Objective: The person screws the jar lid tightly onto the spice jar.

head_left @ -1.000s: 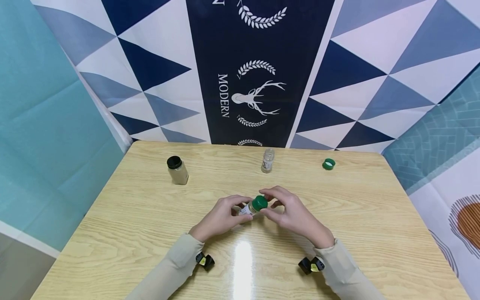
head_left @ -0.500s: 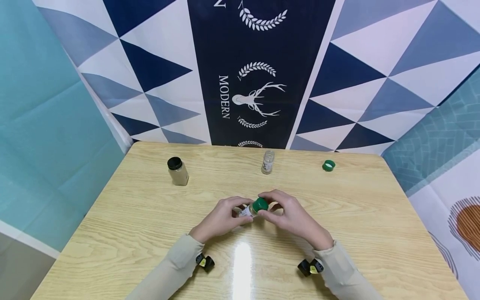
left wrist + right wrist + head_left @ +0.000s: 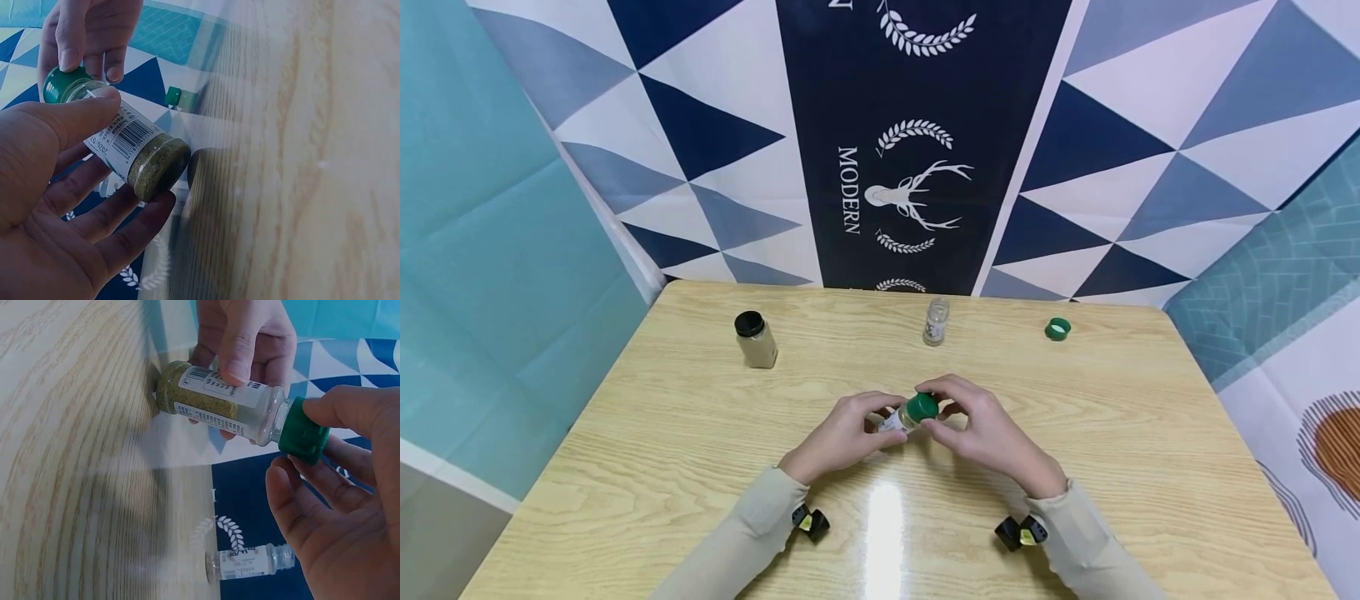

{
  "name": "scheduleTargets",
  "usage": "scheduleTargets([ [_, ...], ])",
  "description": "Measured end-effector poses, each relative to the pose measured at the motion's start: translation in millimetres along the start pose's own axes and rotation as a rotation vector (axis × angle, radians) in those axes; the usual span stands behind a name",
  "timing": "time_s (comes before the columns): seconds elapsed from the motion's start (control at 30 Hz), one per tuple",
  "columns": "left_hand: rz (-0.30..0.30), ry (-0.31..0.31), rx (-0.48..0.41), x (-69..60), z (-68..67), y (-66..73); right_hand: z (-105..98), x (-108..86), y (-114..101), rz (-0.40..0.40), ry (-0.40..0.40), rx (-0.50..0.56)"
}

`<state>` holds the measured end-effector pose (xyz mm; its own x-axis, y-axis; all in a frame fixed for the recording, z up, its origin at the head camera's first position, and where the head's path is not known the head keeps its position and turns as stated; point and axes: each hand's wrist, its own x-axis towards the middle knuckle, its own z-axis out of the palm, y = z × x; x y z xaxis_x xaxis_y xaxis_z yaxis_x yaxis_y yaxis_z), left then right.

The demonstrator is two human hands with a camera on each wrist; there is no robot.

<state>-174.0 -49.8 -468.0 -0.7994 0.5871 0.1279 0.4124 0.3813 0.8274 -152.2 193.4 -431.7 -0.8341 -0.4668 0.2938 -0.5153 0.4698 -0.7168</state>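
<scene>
A clear spice jar with a white label lies tilted in my left hand, its thumb on one side and fingers on the other. Greenish-brown seasoning fills part of the jar in the right wrist view. On its neck sits a green cap, which my right hand pinches between thumb and fingers. The jar's base is close to the tabletop; whether it touches cannot be told. In the left wrist view, the right thumb presses the cap.
An uncapped clear jar stands at the back middle of the wooden table. A loose green cap lies at the back right, its hollow side showing. At the back left stands a black-lidded jar of beige powder.
Both hands keep their hold on the jar and its cap. My right fingers have shifted slightly about the cap; the other things have stayed in place.
</scene>
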Motion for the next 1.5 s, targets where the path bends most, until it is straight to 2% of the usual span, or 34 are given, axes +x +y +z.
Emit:
scheduleTargets([
  [0.47, -0.002, -0.006, 0.004, -1.0, -0.8, 0.6, -1.0, 0.5, -2.3, 0.100, -0.014, -0.020],
  [0.6, -0.014, -0.007, -0.006, -1.1, -0.9, 0.1, -2.2, 0.4, -1.2, 0.065, -0.041, -0.048],
  [0.73, -0.013, -0.009, -0.020, -0.8, -0.9, -0.2, -4.2, -0.2, -0.9, -0.010, -0.062, -0.041],
  [0.9, -0.003, -0.007, -0.034, -0.2, -0.8, -0.8, -6.0, -0.4, -2.1, -0.070, -0.047, -0.026],
  [1.17, -0.005, -0.010, -0.023, -0.1, -1.6, -0.7, -7.0, -0.4, -1.2, -0.068, -0.014, -0.048],
  [1.5, -0.013, -0.015, -0.007, -0.2, -2.0, 1.1, -8.3, -0.5, 0.9, -0.021, -0.038, -0.068],
])
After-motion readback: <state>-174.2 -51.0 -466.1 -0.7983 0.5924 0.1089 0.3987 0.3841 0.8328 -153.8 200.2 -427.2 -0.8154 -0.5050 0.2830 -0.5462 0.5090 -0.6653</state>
